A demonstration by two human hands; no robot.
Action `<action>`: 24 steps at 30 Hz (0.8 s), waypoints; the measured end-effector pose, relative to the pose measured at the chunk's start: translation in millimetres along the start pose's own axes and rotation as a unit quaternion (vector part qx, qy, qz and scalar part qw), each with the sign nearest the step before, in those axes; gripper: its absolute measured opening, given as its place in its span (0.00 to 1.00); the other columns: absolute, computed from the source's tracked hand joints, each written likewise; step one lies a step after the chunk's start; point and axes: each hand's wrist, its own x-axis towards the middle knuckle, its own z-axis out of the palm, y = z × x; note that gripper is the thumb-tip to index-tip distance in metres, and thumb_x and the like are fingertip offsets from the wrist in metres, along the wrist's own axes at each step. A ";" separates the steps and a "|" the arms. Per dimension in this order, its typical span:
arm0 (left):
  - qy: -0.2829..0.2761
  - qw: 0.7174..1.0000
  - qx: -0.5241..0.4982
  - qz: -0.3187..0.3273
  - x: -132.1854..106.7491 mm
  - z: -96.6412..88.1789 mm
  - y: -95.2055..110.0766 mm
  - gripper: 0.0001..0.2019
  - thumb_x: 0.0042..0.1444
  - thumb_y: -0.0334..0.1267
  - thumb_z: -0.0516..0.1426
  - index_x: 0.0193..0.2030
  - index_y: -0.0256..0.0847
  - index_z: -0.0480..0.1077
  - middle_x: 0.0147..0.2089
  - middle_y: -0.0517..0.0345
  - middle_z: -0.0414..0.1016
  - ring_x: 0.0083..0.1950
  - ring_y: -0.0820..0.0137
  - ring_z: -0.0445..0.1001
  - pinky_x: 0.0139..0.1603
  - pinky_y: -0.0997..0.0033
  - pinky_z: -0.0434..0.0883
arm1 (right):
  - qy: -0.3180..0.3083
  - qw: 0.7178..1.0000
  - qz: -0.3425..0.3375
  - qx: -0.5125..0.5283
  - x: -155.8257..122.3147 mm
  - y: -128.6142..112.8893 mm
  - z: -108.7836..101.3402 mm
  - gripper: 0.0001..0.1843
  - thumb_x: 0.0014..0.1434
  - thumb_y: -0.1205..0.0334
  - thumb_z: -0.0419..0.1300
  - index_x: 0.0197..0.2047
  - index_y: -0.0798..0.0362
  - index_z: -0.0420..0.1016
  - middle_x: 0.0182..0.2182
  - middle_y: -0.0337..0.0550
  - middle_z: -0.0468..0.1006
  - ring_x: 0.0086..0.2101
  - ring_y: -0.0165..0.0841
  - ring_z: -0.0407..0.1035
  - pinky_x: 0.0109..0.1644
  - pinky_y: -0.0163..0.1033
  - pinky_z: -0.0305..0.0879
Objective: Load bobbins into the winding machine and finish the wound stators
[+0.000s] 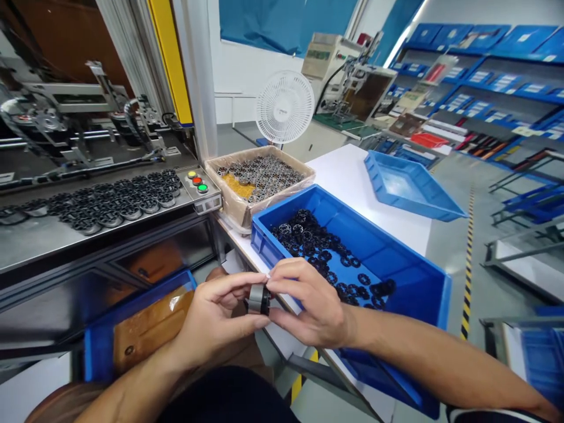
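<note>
My left hand [220, 311] grips a grey metal stator core [255, 298] between thumb and fingers, in front of my body. Against the core's right face sits a black plastic ring [265, 299], pinched by the fingertips of my right hand [306, 302]. Fingers hide part of both pieces, so how far the ring is seated cannot be seen. Just beyond my hands, a blue bin [396, 247] holds many loose black plastic rings [308, 235]. Farther back, a plastic-lined cardboard box [240, 217] holds rows of grey cores [277, 170].
At left, black-and-grey assembled pieces [114, 202] crowd a machine's metal bench [26, 247] beside a button box [207, 202]. Below stands a blue crate [94, 352] with brown wrapping. A white fan [284, 108] and a light-blue tray [409, 182] are farther off.
</note>
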 end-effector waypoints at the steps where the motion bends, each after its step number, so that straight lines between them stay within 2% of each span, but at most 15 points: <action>1: -0.001 1.000 -0.001 -0.005 0.0 -1.1 0.1 0.25 0.40 0.21 0.69 0.46 0.48 0.79 0.41 0.58 0.84 0.42 0.68 0.83 0.42 0.80 0.78 | -0.002 1.000 -0.004 -0.003 0.3 0.5 -0.2 0.23 0.56 0.71 0.63 0.55 0.54 0.67 0.41 0.50 0.75 0.44 0.38 0.71 0.46 0.48 0.74; 6: -0.010 0.999 -0.022 -0.024 0.6 -5.0 -0.5 0.26 0.40 0.20 0.69 0.46 0.49 0.80 0.44 0.59 0.83 0.43 0.70 0.82 0.43 0.84 0.76 | -0.002 0.999 -0.033 -0.033 2.1 0.8 -0.5 0.20 0.57 0.69 0.64 0.52 0.57 0.69 0.41 0.51 0.75 0.43 0.37 0.72 0.45 0.47 0.75; 10: -0.010 0.998 -0.040 -0.041 0.8 -6.6 -1.4 0.25 0.40 0.22 0.69 0.46 0.46 0.80 0.42 0.56 0.84 0.41 0.68 0.83 0.42 0.81 0.78 | -0.001 0.998 -0.032 -0.046 1.1 2.6 0.1 0.22 0.55 0.61 0.68 0.51 0.60 0.69 0.40 0.53 0.75 0.43 0.39 0.72 0.45 0.48 0.75; 15: 0.002 0.998 -0.041 -0.039 0.8 -7.8 -2.8 0.24 0.40 0.22 0.70 0.45 0.45 0.80 0.41 0.56 0.84 0.40 0.67 0.83 0.42 0.78 0.79 | -0.027 0.994 -0.071 -0.078 0.3 7.2 -1.7 0.21 0.55 0.69 0.66 0.51 0.60 0.69 0.42 0.55 0.75 0.45 0.39 0.72 0.46 0.47 0.75; 19: 0.005 0.999 -0.021 -0.027 0.5 -7.6 -2.4 0.24 0.39 0.22 0.70 0.45 0.44 0.80 0.40 0.55 0.84 0.41 0.64 0.83 0.42 0.77 0.79 | -0.027 0.991 -0.078 -0.109 0.4 8.0 -2.9 0.21 0.57 0.62 0.66 0.52 0.60 0.69 0.41 0.54 0.76 0.43 0.39 0.72 0.43 0.47 0.76; 24: 0.006 0.999 -0.021 -0.034 0.0 -6.6 -1.7 0.25 0.39 0.20 0.69 0.46 0.44 0.80 0.42 0.54 0.84 0.43 0.64 0.82 0.43 0.77 0.79 | -0.029 0.991 -0.084 -0.099 0.5 7.7 -2.2 0.18 0.58 0.66 0.64 0.51 0.57 0.69 0.41 0.51 0.77 0.44 0.37 0.72 0.44 0.45 0.76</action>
